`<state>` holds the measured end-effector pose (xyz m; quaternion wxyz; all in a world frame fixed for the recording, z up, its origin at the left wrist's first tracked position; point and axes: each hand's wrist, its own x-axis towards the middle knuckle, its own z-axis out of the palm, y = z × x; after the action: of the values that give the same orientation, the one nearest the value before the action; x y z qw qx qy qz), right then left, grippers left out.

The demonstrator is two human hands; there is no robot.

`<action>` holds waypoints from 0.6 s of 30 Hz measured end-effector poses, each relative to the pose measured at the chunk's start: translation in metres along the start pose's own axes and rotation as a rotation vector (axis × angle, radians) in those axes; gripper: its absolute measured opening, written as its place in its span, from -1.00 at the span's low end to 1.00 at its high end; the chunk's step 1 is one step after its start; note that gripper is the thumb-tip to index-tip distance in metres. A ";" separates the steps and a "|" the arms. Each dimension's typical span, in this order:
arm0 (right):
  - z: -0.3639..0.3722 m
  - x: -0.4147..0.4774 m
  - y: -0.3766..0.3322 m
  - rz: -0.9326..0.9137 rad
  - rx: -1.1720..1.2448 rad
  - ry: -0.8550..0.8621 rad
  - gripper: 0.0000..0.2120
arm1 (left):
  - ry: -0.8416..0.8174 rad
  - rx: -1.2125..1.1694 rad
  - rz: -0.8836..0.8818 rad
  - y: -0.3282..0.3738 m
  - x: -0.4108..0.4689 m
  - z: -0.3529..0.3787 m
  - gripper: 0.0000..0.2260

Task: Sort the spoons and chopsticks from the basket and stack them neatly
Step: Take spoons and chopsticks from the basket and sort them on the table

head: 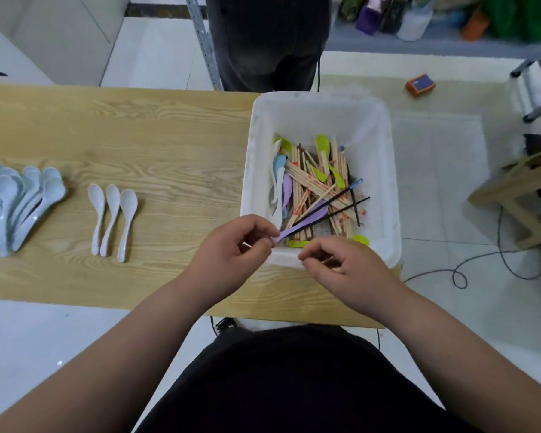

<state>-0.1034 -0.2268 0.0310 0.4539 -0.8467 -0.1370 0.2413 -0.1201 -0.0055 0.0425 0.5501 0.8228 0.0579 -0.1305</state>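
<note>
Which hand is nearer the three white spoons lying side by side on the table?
Left. The left hand is right of the three white spoons, pinching a purple spoon; the right hand is farther right, at the near rim of the basket.

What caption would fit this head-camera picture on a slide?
Left hand pinches a purple spoon at the white basket; white spoons lie sorted on the table.
</note>
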 end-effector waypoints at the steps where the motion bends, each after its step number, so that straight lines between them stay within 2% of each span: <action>1: -0.011 0.006 0.005 -0.017 -0.029 -0.029 -0.91 | 0.032 -0.014 -0.025 0.002 0.000 0.009 -0.84; 8: -0.044 0.071 0.039 -0.167 -0.327 -0.171 -0.92 | 0.089 -0.062 -0.158 -0.011 -0.010 0.065 -0.88; 13: -0.022 0.133 0.060 -0.328 -0.679 -0.215 -0.72 | 0.109 -0.024 -0.256 -0.020 -0.001 0.046 -0.80; 18: 0.007 0.172 0.063 -0.416 -0.948 -0.301 -0.59 | 0.128 0.043 -0.240 -0.023 0.039 0.021 -0.84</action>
<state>0.0389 -0.1788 -0.0741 0.0354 -0.8699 -0.4592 0.1767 -0.0913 -0.0181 0.0030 0.5079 0.8283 0.1880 -0.1439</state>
